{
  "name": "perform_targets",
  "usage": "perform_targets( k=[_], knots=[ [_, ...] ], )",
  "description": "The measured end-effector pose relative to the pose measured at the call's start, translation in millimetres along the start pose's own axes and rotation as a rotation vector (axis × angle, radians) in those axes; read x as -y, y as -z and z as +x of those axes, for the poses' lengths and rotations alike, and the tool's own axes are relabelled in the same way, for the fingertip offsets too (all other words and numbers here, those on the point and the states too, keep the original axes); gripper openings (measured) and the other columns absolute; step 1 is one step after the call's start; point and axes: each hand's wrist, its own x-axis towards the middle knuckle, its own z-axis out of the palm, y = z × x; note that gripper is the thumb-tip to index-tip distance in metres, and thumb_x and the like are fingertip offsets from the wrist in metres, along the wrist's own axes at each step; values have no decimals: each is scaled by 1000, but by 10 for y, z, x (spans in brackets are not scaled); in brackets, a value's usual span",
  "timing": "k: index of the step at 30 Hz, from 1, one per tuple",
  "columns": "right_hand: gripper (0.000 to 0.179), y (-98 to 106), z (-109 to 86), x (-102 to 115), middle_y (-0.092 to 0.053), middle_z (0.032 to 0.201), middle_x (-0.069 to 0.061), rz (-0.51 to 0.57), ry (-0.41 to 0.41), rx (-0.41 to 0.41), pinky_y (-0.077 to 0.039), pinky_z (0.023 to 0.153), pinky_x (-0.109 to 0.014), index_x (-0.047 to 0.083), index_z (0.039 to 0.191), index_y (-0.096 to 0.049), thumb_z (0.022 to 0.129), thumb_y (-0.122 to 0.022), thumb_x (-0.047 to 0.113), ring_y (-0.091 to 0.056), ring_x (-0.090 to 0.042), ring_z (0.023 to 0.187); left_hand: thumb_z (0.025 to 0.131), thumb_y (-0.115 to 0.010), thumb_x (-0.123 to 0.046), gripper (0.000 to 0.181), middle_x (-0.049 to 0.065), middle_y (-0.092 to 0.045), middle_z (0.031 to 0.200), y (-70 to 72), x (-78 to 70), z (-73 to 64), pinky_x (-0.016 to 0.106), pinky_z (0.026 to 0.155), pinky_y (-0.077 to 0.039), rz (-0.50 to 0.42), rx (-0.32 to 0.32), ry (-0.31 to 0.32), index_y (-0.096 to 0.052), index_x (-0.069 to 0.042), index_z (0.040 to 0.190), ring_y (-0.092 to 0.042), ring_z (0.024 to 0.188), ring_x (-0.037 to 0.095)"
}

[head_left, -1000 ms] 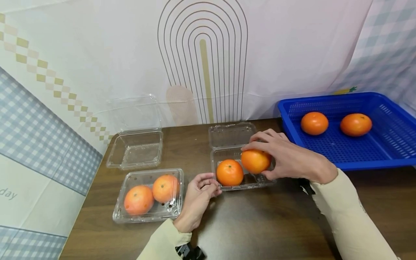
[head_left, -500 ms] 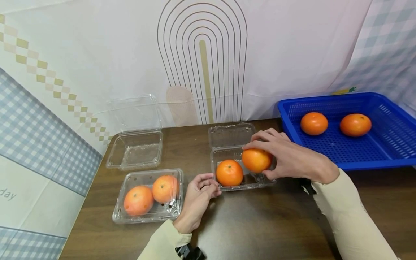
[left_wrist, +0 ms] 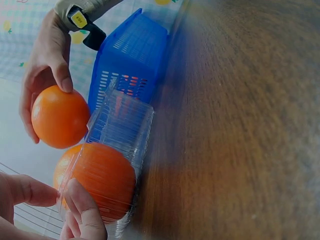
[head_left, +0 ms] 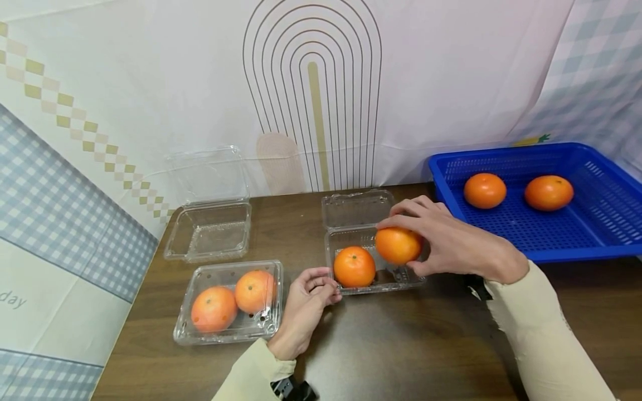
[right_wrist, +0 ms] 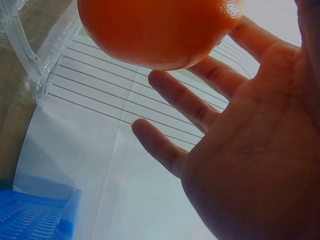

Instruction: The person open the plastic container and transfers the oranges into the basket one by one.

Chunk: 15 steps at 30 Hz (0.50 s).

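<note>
While the left hand (head_left: 307,303) pinches the near-left corner of the open clear container (head_left: 388,288), in the head view the right hand (head_left: 446,236) grips a held fruit (head_left: 398,245), orange and round, above that container's right half. Another fruit (head_left: 354,267) sits in the left half, so a sound move would probably be to lower straight into the free side without knocking it. Printed cloth (head_left: 30,317) at far left reads “day”.

From the left wrist, thumb and finger pinch the thin plastic wall; I'd keep that light, since it looks likely to flex. The held fruit appears raised above the rim. A yellow label (left_wrist: 78,19) on the right wrist's black device is too blurred to read.

From the right wrist, the little finger stands away from the fruit; the thumb's contact is not shown. Steadier support might come from bringing that finger in. No writing is legible there.
</note>
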Motion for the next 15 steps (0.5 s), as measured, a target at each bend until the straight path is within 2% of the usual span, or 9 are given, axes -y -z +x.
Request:
perform_targets(
  k=[15],
  knots=[
    [72, 31, -24, -7, -54, 135, 8, -3, 7, -32, -37, 92, -42, 37, 135, -61, 69, -85, 20, -43, -19, 123, 90, -58, 10, 41, 5, -62, 94, 4, 11, 16, 22, 76, -61, -3, -1, -4, -50, 7, 130, -64, 79, 10]
  ],
)
